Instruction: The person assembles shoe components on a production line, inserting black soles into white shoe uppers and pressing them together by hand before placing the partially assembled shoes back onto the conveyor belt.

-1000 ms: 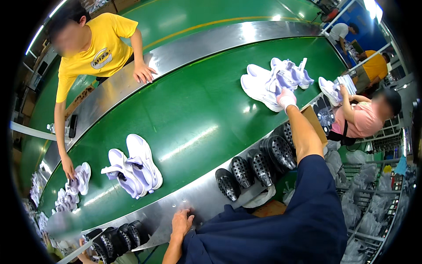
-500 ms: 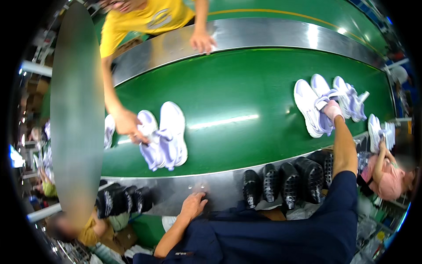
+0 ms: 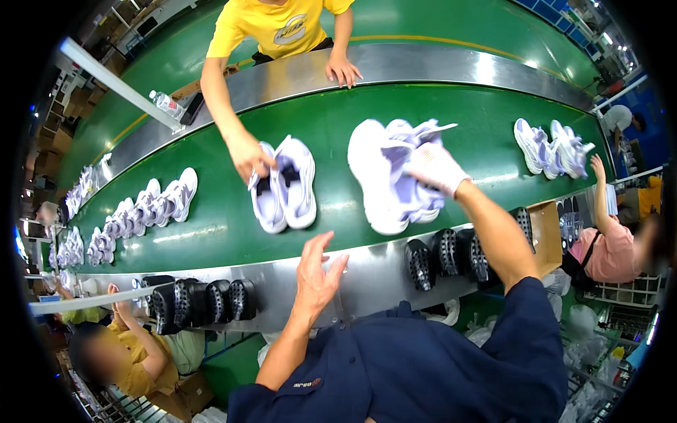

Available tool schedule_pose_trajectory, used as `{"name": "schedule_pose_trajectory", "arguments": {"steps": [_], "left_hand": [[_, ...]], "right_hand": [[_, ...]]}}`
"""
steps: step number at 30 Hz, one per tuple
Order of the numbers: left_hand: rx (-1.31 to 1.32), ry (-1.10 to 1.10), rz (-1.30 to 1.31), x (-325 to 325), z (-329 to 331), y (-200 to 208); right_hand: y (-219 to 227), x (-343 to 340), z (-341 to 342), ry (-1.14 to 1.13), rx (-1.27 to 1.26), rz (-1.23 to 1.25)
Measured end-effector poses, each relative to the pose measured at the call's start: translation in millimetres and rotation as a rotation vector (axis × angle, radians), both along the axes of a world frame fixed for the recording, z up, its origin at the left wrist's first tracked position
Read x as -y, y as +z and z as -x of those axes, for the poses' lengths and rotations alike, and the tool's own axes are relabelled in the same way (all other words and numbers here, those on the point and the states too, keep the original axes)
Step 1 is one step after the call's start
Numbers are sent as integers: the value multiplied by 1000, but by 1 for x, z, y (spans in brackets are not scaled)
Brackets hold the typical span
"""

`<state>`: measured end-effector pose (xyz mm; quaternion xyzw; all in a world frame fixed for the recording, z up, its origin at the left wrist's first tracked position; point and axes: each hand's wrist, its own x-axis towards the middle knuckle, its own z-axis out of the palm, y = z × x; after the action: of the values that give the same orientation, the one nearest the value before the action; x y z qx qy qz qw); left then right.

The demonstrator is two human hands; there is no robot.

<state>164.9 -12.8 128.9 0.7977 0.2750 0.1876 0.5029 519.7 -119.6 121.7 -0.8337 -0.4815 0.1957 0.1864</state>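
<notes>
My right hand (image 3: 437,168), in a pale glove, grips a pair of white and lilac sneakers (image 3: 368,166) by the upper part. They are above or on the green conveyor belt (image 3: 486,151); contact underneath cannot be made out. My left hand (image 3: 317,278) is bare, raised over the near metal edge, with fingers apart and nothing in it. Just beyond it on the belt sits another pair of sneakers (image 3: 300,187) with dark insides. A co-worker's hand (image 3: 250,158) touches that pair from the far side.
Black shoe lasts (image 3: 190,303) line the near metal ledge at left, more black lasts (image 3: 419,264) at right, beside a cardboard box (image 3: 544,240). Other sneakers (image 3: 144,208) stand along the belt at left, several (image 3: 553,148) at right. A bottle (image 3: 167,104) stands on the far ledge.
My right hand has drawn a pair of sneakers leftward along the belt. My left hand has lifted off the metal ledge and spread its fingers. The view has shifted, showing more belt at left.
</notes>
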Motion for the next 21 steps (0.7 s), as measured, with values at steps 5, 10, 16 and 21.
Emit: {"name": "schedule_pose_trajectory", "arguments": {"steps": [5, 10, 16, 21], "left_hand": [[96, 52, -102, -15, 30, 8], [41, 6, -230, -30, 59, 0], [-324, -211, -423, -45, 67, -41], [-351, -293, -446, -37, 74, -76]], "right_hand": [[32, -24, 167, -146, -62, 298], [2, -21, 274, -188, -76, 337], [-37, -19, 362, -160, -68, 209], [-5, 74, 343, -184, -317, -358]]}}
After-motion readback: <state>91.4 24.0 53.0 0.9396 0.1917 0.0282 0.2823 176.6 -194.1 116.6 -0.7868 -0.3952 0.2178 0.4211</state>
